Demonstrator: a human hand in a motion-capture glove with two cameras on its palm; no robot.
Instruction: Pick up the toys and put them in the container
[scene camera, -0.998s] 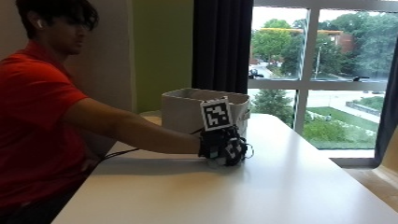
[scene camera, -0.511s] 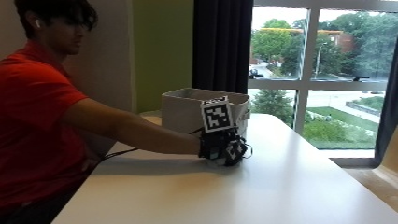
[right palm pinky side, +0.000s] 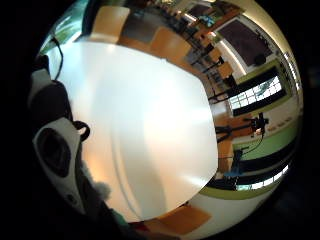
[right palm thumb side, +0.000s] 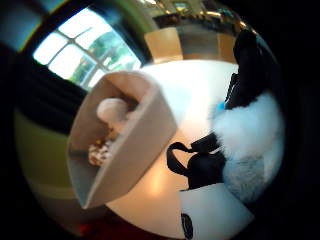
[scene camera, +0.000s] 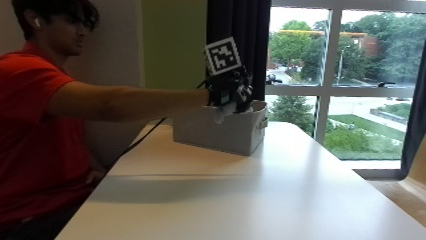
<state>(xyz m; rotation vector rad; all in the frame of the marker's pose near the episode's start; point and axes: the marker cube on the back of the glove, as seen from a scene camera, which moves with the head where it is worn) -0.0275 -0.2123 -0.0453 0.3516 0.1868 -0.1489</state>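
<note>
In the outside view my gloved right hand (scene camera: 229, 90) is raised over the near rim of the grey fabric container (scene camera: 219, 132). It grips a white fluffy toy (scene camera: 222, 113) that hangs below the fingers, just above the opening. The thumb side palm view shows the same fluffy toy (right palm thumb side: 245, 130) against my palm, with black gloved fingers (right palm thumb side: 250, 65) curled round it. In that view the container (right palm thumb side: 140, 145) is open, and inside it lie a pale round toy (right palm thumb side: 112, 110) and a speckled toy (right palm thumb side: 100, 150).
The container stands at the far end of the long white table (scene camera: 253, 200), in front of a large window (scene camera: 346, 75). A cable (scene camera: 143, 137) trails from my arm to the table's left edge. Wooden chairs (right palm pinky side: 170, 45) stand beyond the far side.
My hand has risen from the tabletop in front of the container to above its rim, carrying the white fluffy toy. The outside camera's view has also shifted.
</note>
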